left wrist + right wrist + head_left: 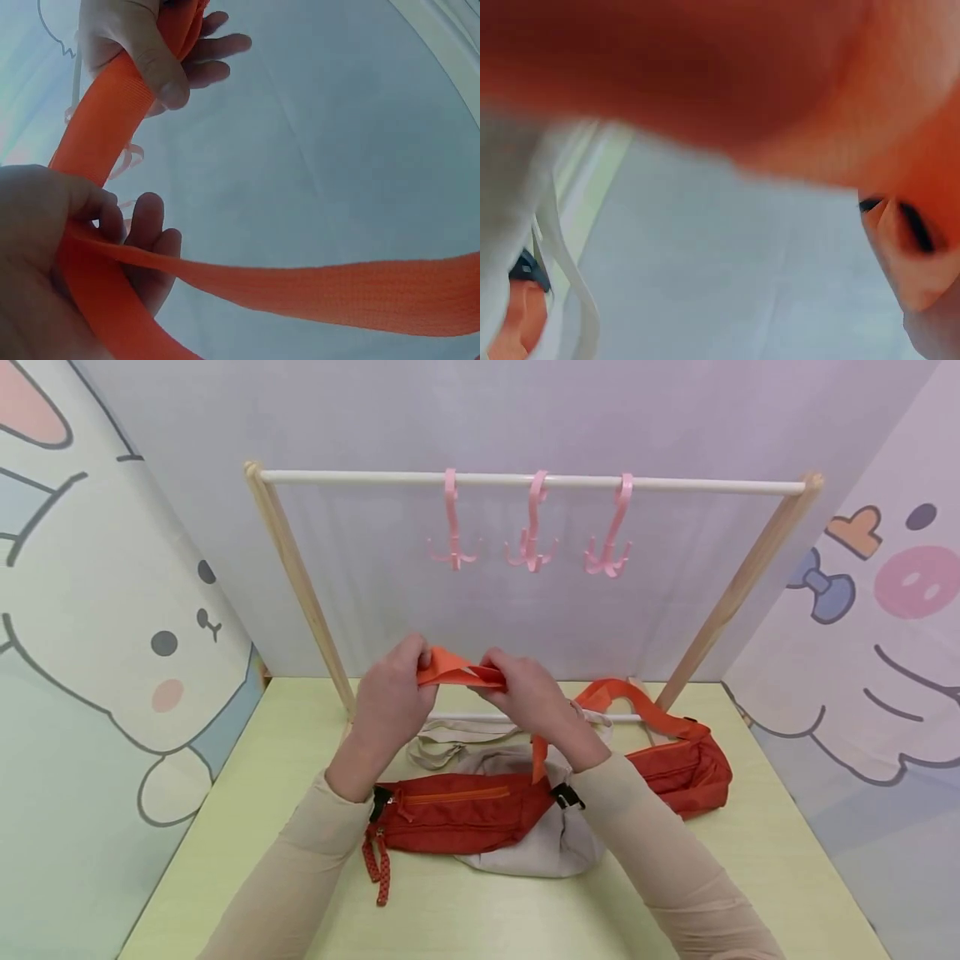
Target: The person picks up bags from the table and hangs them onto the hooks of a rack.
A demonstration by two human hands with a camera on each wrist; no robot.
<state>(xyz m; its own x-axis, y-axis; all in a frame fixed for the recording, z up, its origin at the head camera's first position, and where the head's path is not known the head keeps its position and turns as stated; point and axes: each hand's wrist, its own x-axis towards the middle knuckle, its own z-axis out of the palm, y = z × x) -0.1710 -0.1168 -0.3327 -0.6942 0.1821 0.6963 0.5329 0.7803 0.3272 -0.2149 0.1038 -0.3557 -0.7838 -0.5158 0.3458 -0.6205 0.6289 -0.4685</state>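
Both hands are raised in front of the rack and grip one orange strap (pixel 450 670). My left hand (pixel 393 689) pinches it at one end of the raised stretch, and my right hand (pixel 528 697) grips the other end a short way off. In the left wrist view the strap (pixel 105 135) runs broad between the hands, with a second length trailing right. Below the hands is a red waist bag (pixel 457 818) with an orange zip, black buckles and dangling cords. It overlaps a beige bag (pixel 555 852). The right wrist view is mostly blurred orange fabric (pixel 810 150).
A second red bag (pixel 705 768) with an orange strap (pixel 641 697) lies at the right, partly behind my right sleeve. Behind stands a wooden rack with a white rail (pixel 352 477). Pink hooks (pixel 454 527) hang from the rail. Printed walls flank the table (pixel 225 860).
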